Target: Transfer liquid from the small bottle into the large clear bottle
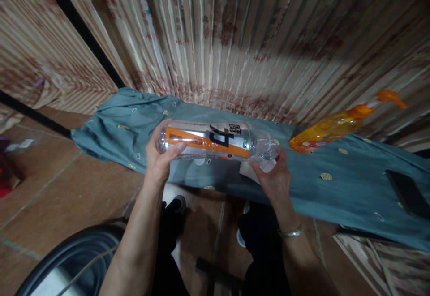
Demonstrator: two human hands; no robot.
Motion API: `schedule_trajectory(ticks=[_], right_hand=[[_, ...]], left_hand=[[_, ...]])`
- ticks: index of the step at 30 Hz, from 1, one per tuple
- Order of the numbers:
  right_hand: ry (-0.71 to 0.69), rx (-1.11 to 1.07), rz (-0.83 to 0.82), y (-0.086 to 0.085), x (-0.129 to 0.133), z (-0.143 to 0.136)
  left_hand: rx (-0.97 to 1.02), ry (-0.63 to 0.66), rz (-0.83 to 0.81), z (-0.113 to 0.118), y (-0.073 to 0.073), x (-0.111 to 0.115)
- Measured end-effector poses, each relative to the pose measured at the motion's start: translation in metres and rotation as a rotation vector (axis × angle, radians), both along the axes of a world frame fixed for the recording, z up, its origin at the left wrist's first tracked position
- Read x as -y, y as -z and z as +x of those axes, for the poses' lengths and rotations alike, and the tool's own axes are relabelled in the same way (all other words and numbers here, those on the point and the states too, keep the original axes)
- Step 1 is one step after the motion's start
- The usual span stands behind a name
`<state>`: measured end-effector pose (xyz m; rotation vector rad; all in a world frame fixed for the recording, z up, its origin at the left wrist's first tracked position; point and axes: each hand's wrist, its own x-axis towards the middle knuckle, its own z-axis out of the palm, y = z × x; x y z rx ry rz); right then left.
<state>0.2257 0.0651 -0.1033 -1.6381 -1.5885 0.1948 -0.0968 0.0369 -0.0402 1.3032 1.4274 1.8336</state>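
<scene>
A clear plastic bottle (208,141) with a silver and orange label lies sideways between my two hands, above a cloth-covered bench. My left hand (159,155) is wrapped round its base end, the thumb across the label. At the other end, my right hand (275,177) grips the neck with thumb and fingers; whether a cap is on cannot be made out. Below the neck, close to my right hand, shows a piece of white paper or tissue (250,170). A bracelet circles my right wrist.
Green patterned cloth (188,177) covers the narrow bench. On it, to the right, stand an orange pump bottle (329,130) and a black phone (408,193) lying flat. A pleated curtain (215,40) hangs behind. A dark round tub (77,255) sits on the floor at lower left.
</scene>
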Motion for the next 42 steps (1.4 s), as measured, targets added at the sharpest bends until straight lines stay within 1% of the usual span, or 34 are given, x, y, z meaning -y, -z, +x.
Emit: schedule_trajectory(ticks=[5,12,21,28,35,42], right_hand=[[0.007,-0.041,-0.059,-0.004,-0.001,-0.002],[0.013,-0.021,-0.015,-0.004,0.000,-0.003],[0.050,-0.061,-0.068,-0.011,0.002,-0.008],[0.067,-0.066,-0.047,-0.009,0.003,-0.010],[0.073,-0.077,-0.029,-0.006,0.001,-0.008],[0.047,-0.082,-0.044,-0.010,0.002,-0.009]], left_hand=[[0.024,-0.016,0.000,0.004,0.000,-0.002],[0.027,-0.003,-0.005,0.004,-0.001,-0.005],[0.067,0.005,-0.025,0.006,-0.008,-0.007],[0.159,0.074,-0.025,0.005,-0.007,-0.007],[0.171,0.054,-0.037,0.006,-0.004,-0.011],[0.135,0.043,-0.055,0.002,0.000,-0.011]])
